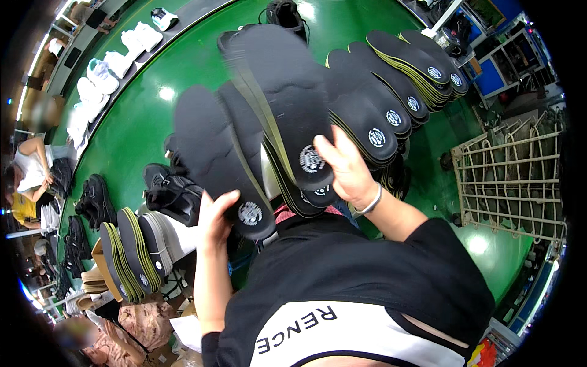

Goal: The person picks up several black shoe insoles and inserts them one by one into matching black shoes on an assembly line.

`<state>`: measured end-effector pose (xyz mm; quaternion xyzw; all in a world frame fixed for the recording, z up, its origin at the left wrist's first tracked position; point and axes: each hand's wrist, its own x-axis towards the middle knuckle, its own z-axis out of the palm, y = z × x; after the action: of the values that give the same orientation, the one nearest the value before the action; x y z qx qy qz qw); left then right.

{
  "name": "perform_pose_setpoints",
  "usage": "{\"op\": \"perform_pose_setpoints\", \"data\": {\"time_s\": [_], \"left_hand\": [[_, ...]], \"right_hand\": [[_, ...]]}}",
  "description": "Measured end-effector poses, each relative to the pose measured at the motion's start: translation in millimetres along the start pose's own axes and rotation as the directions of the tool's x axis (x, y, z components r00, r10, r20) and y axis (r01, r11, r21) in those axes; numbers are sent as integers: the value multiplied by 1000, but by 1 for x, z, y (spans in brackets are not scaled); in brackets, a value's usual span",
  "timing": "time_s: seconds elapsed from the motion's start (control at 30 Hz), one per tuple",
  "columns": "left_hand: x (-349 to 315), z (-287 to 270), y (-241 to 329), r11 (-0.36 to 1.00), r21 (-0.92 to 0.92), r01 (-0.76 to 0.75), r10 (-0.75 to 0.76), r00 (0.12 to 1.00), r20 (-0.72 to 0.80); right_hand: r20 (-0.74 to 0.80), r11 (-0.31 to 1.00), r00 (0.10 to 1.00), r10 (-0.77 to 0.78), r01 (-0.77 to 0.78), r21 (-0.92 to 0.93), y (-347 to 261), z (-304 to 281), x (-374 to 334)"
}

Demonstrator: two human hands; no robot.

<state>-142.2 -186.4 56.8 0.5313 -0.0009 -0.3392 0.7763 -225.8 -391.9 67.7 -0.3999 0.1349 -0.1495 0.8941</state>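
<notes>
My right hand [348,168] grips the heel end of a fanned stack of black insoles [278,98] with yellow-green edges, its fingers on the top one. Their toe ends point away from me and are blurred. At the heel of another black insole [211,137], to the left, my left hand [215,217] is closed on the edge with its thumb on top. Each insole has a round white print at the heel. More dark insoles lie partly hidden between and beneath these two.
Stacks of black insoles [367,116] stand to the right. Black shoes [174,192] and upright insole bundles [128,254] are at the left. White shoes [101,76] line a conveyor [183,24] at far left. A wire rack [507,177] stands right on the green floor [495,244]. Co-workers sit at left.
</notes>
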Motion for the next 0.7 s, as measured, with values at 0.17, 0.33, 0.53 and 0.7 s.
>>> {"op": "perform_pose_setpoints", "data": {"time_s": [0.17, 0.33, 0.53, 0.7], "left_hand": [[83, 28, -20, 972, 80, 221, -232, 953, 193], [130, 33, -54, 874, 407, 266, -337, 935, 113], [139, 18, -72, 535, 810, -240, 182, 969, 167], [131, 24, -65, 939, 121, 322, -336, 934, 124]], "right_hand": [[-326, 999, 944, -53, 48, -23, 16, -54, -11], [-408, 984, 913, 4, -76, -159, 24, -72, -20], [-445, 700, 870, -213, -183, -691, 24, -71, -26], [-495, 669, 826, -271, -208, -713, 29, -66, -34]]}}
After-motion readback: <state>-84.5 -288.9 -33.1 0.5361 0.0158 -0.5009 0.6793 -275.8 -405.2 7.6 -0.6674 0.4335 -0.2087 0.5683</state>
